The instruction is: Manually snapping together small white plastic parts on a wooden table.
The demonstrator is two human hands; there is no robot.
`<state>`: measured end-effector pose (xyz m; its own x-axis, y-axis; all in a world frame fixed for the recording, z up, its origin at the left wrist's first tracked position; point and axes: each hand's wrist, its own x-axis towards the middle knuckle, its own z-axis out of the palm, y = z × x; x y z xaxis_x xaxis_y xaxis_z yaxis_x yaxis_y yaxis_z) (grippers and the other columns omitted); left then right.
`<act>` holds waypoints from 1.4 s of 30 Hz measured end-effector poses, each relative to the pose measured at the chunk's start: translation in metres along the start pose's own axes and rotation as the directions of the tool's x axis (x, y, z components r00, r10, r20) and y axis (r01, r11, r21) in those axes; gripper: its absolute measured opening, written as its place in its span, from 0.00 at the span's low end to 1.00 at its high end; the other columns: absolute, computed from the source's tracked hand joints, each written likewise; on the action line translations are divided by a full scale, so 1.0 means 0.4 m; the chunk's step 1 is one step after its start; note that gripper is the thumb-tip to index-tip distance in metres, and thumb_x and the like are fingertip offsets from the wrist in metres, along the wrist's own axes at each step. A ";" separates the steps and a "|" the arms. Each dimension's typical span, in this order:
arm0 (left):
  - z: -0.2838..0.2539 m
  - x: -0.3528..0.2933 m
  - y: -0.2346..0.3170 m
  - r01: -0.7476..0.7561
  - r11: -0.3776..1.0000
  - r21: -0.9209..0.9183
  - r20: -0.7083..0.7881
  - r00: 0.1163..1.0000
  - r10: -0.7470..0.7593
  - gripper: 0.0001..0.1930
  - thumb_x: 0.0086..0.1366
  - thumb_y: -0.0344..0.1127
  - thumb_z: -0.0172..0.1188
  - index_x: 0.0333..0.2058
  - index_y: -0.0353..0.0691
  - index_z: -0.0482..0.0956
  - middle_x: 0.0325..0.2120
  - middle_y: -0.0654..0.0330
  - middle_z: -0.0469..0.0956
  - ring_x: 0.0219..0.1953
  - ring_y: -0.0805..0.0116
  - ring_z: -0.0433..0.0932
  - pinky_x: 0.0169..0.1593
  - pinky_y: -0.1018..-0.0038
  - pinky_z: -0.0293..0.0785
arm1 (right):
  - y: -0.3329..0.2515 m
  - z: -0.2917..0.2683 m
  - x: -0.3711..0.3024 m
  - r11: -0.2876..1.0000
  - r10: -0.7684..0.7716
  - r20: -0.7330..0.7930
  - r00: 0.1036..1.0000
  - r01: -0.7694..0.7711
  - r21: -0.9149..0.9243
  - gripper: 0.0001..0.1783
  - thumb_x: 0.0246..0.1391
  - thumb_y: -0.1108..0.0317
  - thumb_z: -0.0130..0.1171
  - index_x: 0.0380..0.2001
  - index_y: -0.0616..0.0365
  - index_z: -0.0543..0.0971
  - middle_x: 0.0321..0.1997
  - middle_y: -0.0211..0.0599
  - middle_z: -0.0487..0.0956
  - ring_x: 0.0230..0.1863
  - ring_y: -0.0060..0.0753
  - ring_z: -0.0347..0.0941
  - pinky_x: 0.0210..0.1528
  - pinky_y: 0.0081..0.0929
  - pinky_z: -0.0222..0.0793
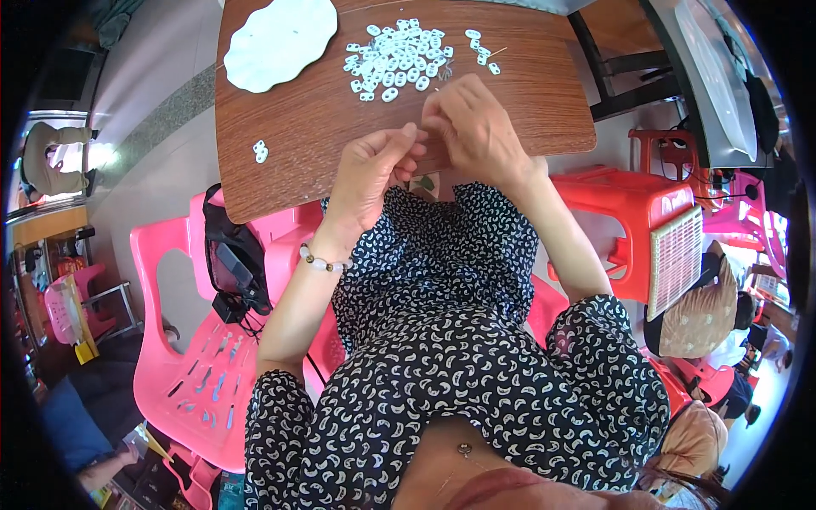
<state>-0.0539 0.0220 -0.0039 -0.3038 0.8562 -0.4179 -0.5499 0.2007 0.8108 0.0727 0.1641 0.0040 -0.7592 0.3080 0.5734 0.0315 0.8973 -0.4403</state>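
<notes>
Over the near edge of the brown wooden table (340, 140), my left hand (367, 177) has its thumb and fingertips pinched together. Close beside it, my right hand (478, 127) is curled with its fingers bent inward, fingertips near those of the left. Whatever lies between the fingers is hidden or too small to make out. Beyond the hands sits a heap of small white oval pieces (405, 63), many showing two dark holes. Several more white pieces (474, 43) lie to the right of the heap, by a thin light stick (499, 51). A small white cluster (261, 152) rests at the left.
A white wavy-edged sheet or plate (280, 44) covers the table's far left corner. Pink plastic chairs (200, 382) stand to the left, one bearing a black bag (236, 263). At the right is a red stool (612, 191) with a woven panel (676, 259). Other people sit farther right.
</notes>
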 end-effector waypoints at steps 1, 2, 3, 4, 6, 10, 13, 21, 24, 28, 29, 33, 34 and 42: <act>-0.001 -0.005 -0.001 0.007 1.000 0.006 0.008 1.000 -0.007 0.15 0.63 0.44 0.62 0.35 0.35 0.82 0.28 0.64 0.79 0.25 0.83 0.72 0.31 0.85 0.69 | -0.019 -0.007 -0.009 1.000 -0.004 0.055 0.998 0.004 0.004 0.08 0.45 0.74 0.60 0.29 0.56 0.73 0.31 0.36 0.75 0.38 0.44 0.69 0.40 0.36 0.67; -0.002 -0.011 -0.002 0.013 1.000 0.012 0.015 1.000 -0.013 0.15 0.62 0.44 0.63 0.34 0.35 0.82 0.27 0.64 0.80 0.25 0.83 0.72 0.31 0.85 0.69 | -0.039 -0.012 -0.015 1.000 0.009 0.066 0.998 -0.008 -0.006 0.09 0.43 0.74 0.61 0.29 0.56 0.73 0.30 0.34 0.74 0.38 0.42 0.69 0.40 0.35 0.66; -0.003 -0.018 -0.001 0.016 1.000 0.012 0.016 1.000 -0.016 0.15 0.62 0.44 0.63 0.34 0.35 0.82 0.27 0.64 0.80 0.25 0.83 0.72 0.31 0.85 0.69 | -0.050 -0.022 -0.017 1.000 0.011 0.067 0.998 -0.011 -0.006 0.09 0.43 0.74 0.61 0.29 0.56 0.73 0.30 0.34 0.74 0.38 0.42 0.69 0.40 0.35 0.66; -0.005 -0.027 0.000 0.034 0.999 0.024 0.024 0.999 -0.034 0.15 0.61 0.43 0.65 0.33 0.35 0.82 0.27 0.64 0.80 0.26 0.82 0.73 0.32 0.85 0.69 | -0.057 -0.031 -0.019 1.000 -0.001 0.095 0.996 0.003 -0.014 0.09 0.43 0.73 0.62 0.29 0.55 0.73 0.30 0.33 0.74 0.37 0.41 0.69 0.39 0.35 0.66; -0.011 -0.036 0.002 0.051 0.998 0.037 0.040 0.998 -0.052 0.13 0.59 0.40 0.67 0.33 0.34 0.82 0.27 0.63 0.81 0.27 0.82 0.74 0.32 0.86 0.70 | -0.068 -0.038 -0.023 1.000 -0.014 0.124 0.992 0.016 -0.021 0.10 0.42 0.73 0.62 0.29 0.55 0.73 0.30 0.32 0.73 0.37 0.40 0.69 0.39 0.34 0.66; -0.015 -0.058 0.007 0.063 0.998 -0.007 0.052 0.997 -0.063 0.09 0.62 0.35 0.63 0.35 0.35 0.81 0.26 0.65 0.79 0.25 0.81 0.73 0.31 0.85 0.71 | -0.077 -0.034 -0.026 0.998 -0.057 0.123 0.991 0.055 0.022 0.11 0.41 0.72 0.64 0.29 0.55 0.73 0.29 0.31 0.74 0.36 0.39 0.69 0.39 0.33 0.66; -0.030 -0.071 0.011 0.115 0.987 -0.114 0.060 0.992 -0.108 0.08 0.62 0.33 0.62 0.36 0.34 0.81 0.27 0.64 0.79 0.26 0.81 0.73 0.33 0.84 0.72 | -0.083 -0.028 -0.016 0.994 -0.089 0.121 0.989 0.080 0.074 0.11 0.41 0.71 0.65 0.28 0.55 0.74 0.29 0.31 0.74 0.35 0.39 0.69 0.39 0.33 0.67; -0.079 -0.086 0.000 0.073 0.954 -0.289 0.036 0.997 -0.066 0.08 0.63 0.34 0.62 0.35 0.34 0.80 0.25 0.65 0.77 0.25 0.79 0.72 0.32 0.83 0.71 | -0.090 0.021 0.031 0.962 -0.075 0.133 0.988 0.037 0.271 0.08 0.43 0.74 0.64 0.29 0.57 0.77 0.30 0.32 0.76 0.35 0.40 0.70 0.37 0.32 0.68; -0.084 -0.093 -0.005 0.024 0.959 -0.282 -0.052 0.998 -0.040 0.09 0.63 0.35 0.61 0.36 0.35 0.79 0.24 0.67 0.75 0.24 0.80 0.70 0.31 0.84 0.70 | -0.036 0.065 0.051 0.983 -0.098 0.025 0.995 0.093 0.160 0.08 0.47 0.74 0.62 0.33 0.54 0.80 0.31 0.34 0.76 0.36 0.41 0.71 0.40 0.33 0.68; -0.092 -0.103 0.000 -0.061 0.979 -0.193 -0.119 0.992 0.038 0.10 0.63 0.37 0.62 0.35 0.35 0.79 0.24 0.68 0.74 0.23 0.82 0.69 0.29 0.85 0.67 | 0.027 0.122 0.090 0.986 -0.085 0.040 0.996 0.090 -0.138 0.08 0.49 0.68 0.62 0.35 0.49 0.82 0.30 0.32 0.75 0.38 0.40 0.69 0.41 0.34 0.67; -0.093 -0.108 0.003 -0.067 0.981 -0.184 -0.120 0.992 0.045 0.10 0.63 0.37 0.61 0.35 0.35 0.79 0.24 0.68 0.74 0.23 0.82 0.69 0.29 0.85 0.66 | 0.041 0.133 0.093 0.986 -0.090 0.040 0.995 0.095 -0.137 0.08 0.49 0.68 0.62 0.35 0.49 0.82 0.30 0.32 0.75 0.38 0.40 0.69 0.41 0.34 0.67; -0.101 -0.124 -0.005 -0.104 0.986 -0.132 -0.151 0.985 0.084 0.11 0.64 0.38 0.61 0.34 0.35 0.79 0.22 0.69 0.73 0.21 0.84 0.68 0.27 0.86 0.64 | 0.047 0.156 0.108 0.957 -0.118 0.103 0.988 0.140 -0.254 0.09 0.48 0.65 0.63 0.35 0.48 0.83 0.30 0.32 0.75 0.35 0.38 0.68 0.41 0.31 0.67; -0.100 -0.128 -0.005 -0.109 0.987 -0.122 -0.168 0.982 0.087 0.11 0.64 0.39 0.61 0.33 0.35 0.79 0.21 0.70 0.73 0.20 0.84 0.67 0.26 0.86 0.63 | 0.046 0.159 0.107 0.958 -0.095 0.114 0.989 0.122 -0.261 0.08 0.48 0.65 0.63 0.35 0.48 0.83 0.29 0.32 0.75 0.35 0.38 0.68 0.40 0.31 0.67; -0.105 -0.124 -0.011 -0.120 0.991 -0.059 -0.171 0.979 0.109 0.11 0.63 0.39 0.61 0.32 0.36 0.79 0.22 0.71 0.73 0.21 0.85 0.66 0.26 0.87 0.62 | 0.023 0.160 0.144 0.943 0.108 0.286 0.952 -0.007 -0.334 0.06 0.48 0.66 0.61 0.29 0.56 0.81 0.34 0.42 0.78 0.44 0.46 0.70 0.47 0.37 0.68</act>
<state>-0.0689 -0.0414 -0.0037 -0.4900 0.7790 -0.3912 -0.5545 0.0678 0.8294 -0.0123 0.1698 -0.0111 -0.9055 0.2996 0.3006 0.2517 0.9494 -0.1881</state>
